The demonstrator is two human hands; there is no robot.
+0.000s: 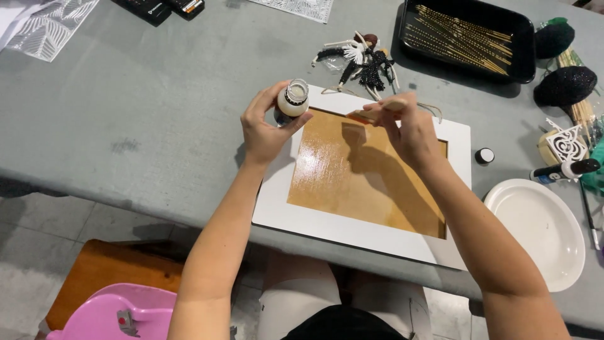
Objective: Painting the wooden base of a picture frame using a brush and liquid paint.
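**Jar and brush over the shiny board**

L hand (264,129) grips a small open jar (292,101), held up at 11 o'clock of the white frame (352,223). R hand (409,129) pinches a brush (374,113) w/ a wood handle, just above the wet brown board (352,182). White plate (535,230) sits at 3 o'clock.

The single head-worn camera looked steeply down from above the seated person's lap, facing forward across the grey worktop (157,126). It sat close over the white frame (377,239), which filled the centre, with the worktop's far edge beyond that frame cut off.
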